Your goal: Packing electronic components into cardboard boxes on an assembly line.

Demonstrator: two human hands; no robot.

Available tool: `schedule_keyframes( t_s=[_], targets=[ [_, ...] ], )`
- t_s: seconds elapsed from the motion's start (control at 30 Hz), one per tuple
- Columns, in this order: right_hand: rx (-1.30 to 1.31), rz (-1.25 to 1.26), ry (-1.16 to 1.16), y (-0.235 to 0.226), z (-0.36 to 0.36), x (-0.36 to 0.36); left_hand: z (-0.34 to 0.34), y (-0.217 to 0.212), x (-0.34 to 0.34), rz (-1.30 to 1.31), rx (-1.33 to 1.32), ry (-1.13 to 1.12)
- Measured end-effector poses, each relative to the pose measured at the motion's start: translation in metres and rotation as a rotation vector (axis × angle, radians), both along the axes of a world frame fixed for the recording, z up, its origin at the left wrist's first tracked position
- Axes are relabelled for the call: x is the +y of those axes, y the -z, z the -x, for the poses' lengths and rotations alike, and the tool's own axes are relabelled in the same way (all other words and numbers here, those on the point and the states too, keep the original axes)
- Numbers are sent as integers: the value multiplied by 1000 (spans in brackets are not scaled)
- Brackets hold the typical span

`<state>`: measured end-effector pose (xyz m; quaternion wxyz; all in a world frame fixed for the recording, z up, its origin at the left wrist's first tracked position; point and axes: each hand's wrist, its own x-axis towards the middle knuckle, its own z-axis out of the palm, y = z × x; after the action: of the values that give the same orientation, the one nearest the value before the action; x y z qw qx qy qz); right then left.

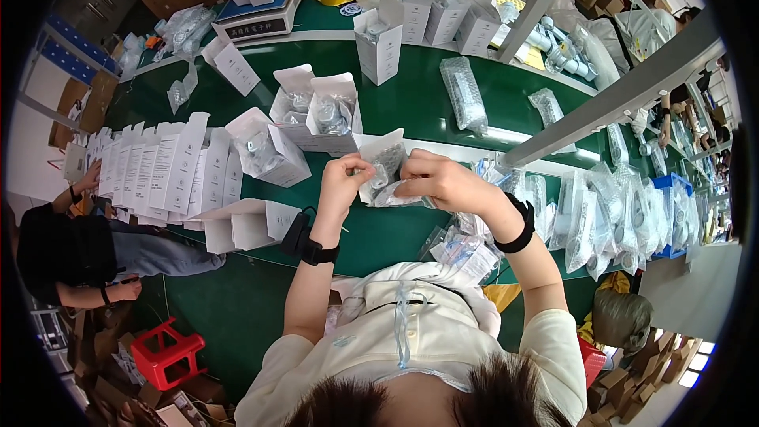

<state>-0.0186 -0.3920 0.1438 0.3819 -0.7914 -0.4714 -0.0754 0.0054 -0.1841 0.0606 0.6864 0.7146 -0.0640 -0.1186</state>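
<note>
Close in front of me is an open white carton (383, 141) with a bubble-wrapped item (386, 164) in its mouth. My left hand (341, 183) pinches the carton's left edge between thumb and fingers. From the other side, my right hand (447, 182) has its fingers closed on a clear plastic packet (395, 195) at the near side of the carton. What lies inside the packet is too unclear to name. Just left of the carton stand more open white cartons (336, 142) filled with plastic-wrapped parts, and another filled carton (278, 160) leans beside them.
Empty white cartons (170, 166) stand in a row at left, near a co-worker (71, 249). Bubble-wrapped packs (597, 217) crowd the right side. A grey metal post (585, 119) slants across the bench. A scale (261, 14) sits at the back left. A red stool (168, 354) is on the floor.
</note>
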Motion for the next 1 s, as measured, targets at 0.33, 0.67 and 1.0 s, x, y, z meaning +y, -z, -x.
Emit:
schedule_keyframes(
  t_s=[0.33,0.67,1.0],
  targets=[
    [-216,466,174,36,-3,22,7,11,-7,-204,-156,-149],
    [-183,27,402,83,16,2,85,-44,33,-544,-841,-634],
    [677,-715,617,106,-16,-5,114,-47,116,-1539,-571,-318]
  ],
)
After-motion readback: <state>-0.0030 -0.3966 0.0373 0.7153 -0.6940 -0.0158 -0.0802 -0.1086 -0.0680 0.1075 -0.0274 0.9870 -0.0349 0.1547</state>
